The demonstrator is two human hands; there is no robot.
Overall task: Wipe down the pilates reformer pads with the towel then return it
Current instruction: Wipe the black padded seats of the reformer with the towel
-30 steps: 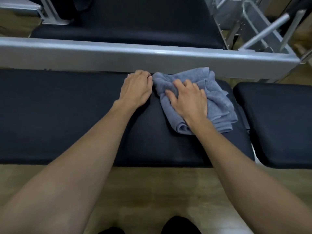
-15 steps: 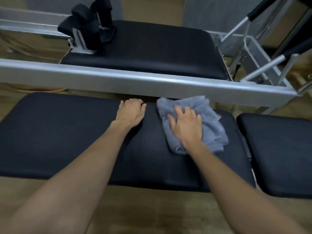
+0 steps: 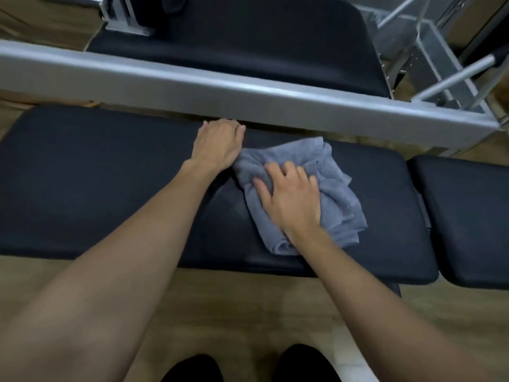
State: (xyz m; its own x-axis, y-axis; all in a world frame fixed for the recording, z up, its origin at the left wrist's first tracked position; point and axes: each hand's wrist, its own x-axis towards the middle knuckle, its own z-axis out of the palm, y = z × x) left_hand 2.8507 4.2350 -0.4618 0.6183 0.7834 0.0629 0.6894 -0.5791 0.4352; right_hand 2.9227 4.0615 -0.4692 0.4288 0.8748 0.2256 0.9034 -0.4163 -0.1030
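Observation:
A crumpled grey-blue towel (image 3: pixel 334 188) lies on the long black pad (image 3: pixel 96 183) in front of me, right of its middle. My right hand (image 3: pixel 292 199) presses down on the towel with fingers spread and slightly curled into the cloth. My left hand (image 3: pixel 219 144) rests on the pad's far edge, just left of the towel, fingers bent over the edge and touching the towel's corner. It holds nothing.
A silver metal rail (image 3: pixel 220 92) runs across behind the pad. Beyond it sits a second black pad (image 3: pixel 261 42). Another black pad (image 3: pixel 468 221) adjoins on the right. Metal bars and frame (image 3: pixel 440 64) stand at the upper right. Wooden floor (image 3: pixel 248 312) and my feet are below.
The view tilted down and drew closer. My right hand slid the towel a little toward me and leftward, so it now touches my left hand, which stayed on the far edge.

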